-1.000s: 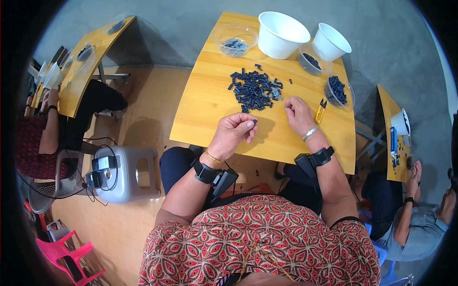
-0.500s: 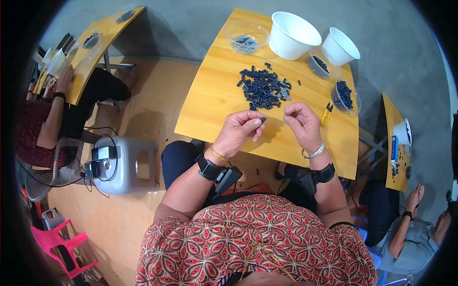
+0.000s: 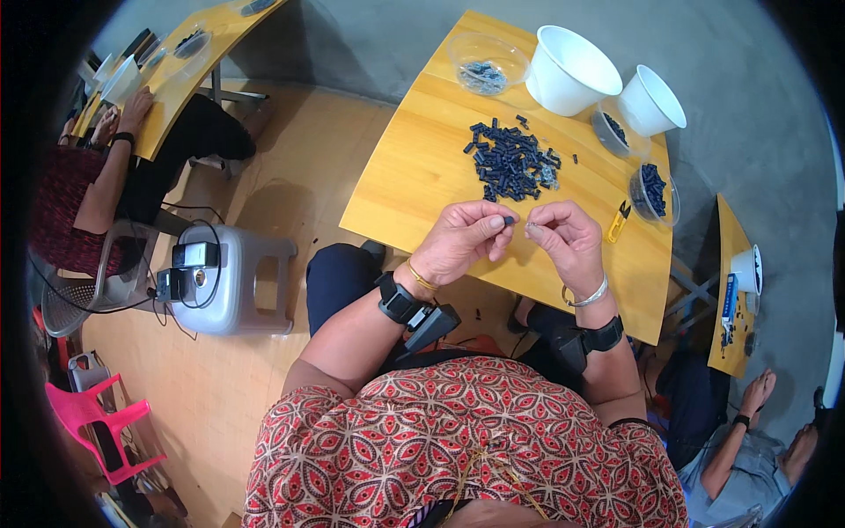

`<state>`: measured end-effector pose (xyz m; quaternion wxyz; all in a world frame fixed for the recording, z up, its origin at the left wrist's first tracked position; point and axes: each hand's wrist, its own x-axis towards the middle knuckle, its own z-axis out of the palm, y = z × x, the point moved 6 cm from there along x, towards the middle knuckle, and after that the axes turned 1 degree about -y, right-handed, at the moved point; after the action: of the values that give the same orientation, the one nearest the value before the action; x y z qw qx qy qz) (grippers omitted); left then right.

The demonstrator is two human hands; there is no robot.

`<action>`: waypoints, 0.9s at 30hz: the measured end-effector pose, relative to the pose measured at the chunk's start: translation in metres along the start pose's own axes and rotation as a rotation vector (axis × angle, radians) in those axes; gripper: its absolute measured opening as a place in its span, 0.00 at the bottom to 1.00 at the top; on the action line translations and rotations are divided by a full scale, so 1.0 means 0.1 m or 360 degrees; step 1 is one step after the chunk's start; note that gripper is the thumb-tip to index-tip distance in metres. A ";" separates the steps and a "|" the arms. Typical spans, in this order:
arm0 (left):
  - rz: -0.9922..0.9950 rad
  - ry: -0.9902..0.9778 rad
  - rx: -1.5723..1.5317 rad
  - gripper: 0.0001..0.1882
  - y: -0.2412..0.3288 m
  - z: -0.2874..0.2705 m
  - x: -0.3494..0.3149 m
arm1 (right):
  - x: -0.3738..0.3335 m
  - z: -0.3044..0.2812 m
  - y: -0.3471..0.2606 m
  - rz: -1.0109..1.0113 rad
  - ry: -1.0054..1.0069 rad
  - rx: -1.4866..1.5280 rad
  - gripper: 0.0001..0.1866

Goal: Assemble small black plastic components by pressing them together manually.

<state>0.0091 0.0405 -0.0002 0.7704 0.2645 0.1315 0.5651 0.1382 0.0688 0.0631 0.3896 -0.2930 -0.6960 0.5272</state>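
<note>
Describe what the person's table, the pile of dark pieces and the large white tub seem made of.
Table: probably wood or wood-look laminate, satin, judging by streaky yellow grain. Dark pieces: likely matte plastic or rubber, uniformly blue-black; too small to settle. White tub: likely smooth plastic, given its even opaque colour and soft sheen.

Wooden table (image 3: 409, 167) beneath dark pieces (image 3: 509, 163), clear bowls (image 3: 510, 58), white tubs (image 3: 551, 82), snips (image 3: 615, 231)

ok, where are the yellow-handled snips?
Head view, right part of the table: the yellow-handled snips lie between the right hand and the clear bowl of dark pieces.
</note>
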 end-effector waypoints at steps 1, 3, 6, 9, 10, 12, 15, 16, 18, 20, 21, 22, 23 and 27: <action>0.0003 0.0004 0.0000 0.09 0.01 0.01 0.00 | 0.00 0.02 -0.01 0.0001 -0.0005 0.0002 0.07; -0.0005 0.0009 -0.0006 0.09 0.02 0.03 -0.01 | 0.01 0.05 -0.03 -0.0016 0.0006 0.0045 0.06; 0.0116 0.0172 0.0548 0.09 0.07 -0.01 0.00 | 0.04 0.07 -0.06 -0.0077 0.0157 -0.0022 0.05; 0.0167 0.0233 0.0655 0.08 0.08 0.00 0.01 | 0.08 0.13 -0.05 -0.0189 0.0125 -0.0158 0.05; 0.0168 0.0234 0.0655 0.08 0.08 0.01 0.01 | 0.08 0.13 -0.03 -0.0190 0.0123 -0.0158 0.05; 0.0220 0.0311 0.0644 0.08 0.11 -0.02 0.00 | 0.07 0.13 0.02 -0.0149 0.0110 -0.0247 0.05; 0.0217 0.0346 0.0585 0.08 0.12 -0.02 0.00 | 0.06 0.15 0.05 -0.0100 0.0165 -0.0135 0.05; 0.0218 0.0348 0.0585 0.08 0.12 -0.03 0.00 | 0.06 0.16 0.06 -0.0099 0.0163 -0.0134 0.05; 0.0214 0.0300 0.0428 0.09 0.10 -0.03 0.00 | 0.06 0.15 0.10 -0.0116 0.0219 -0.0005 0.05; 0.0187 0.0273 0.0324 0.09 0.05 -0.04 0.01 | 0.05 0.16 0.11 -0.0110 0.0222 0.0047 0.05; 0.0158 0.0244 0.0222 0.09 0.02 -0.04 0.01 | 0.04 0.16 0.11 -0.0104 0.0229 0.0098 0.05; 0.0159 0.0243 0.0221 0.09 0.02 -0.05 0.01 | 0.04 0.16 0.12 -0.0105 0.0228 0.0097 0.05; 0.0178 0.0219 0.0212 0.09 0.02 -0.05 0.01 | 0.04 0.16 0.14 -0.0103 0.0229 0.0123 0.05; 0.0431 0.0187 0.0436 0.07 0.15 0.04 -0.01 | 0.05 0.14 0.15 -0.0084 0.0262 0.0146 0.05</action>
<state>-0.0012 0.0414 0.0111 0.6352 0.3487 0.2150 0.6548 0.1240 0.0700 0.0483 0.4721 -0.2988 -0.6443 0.5222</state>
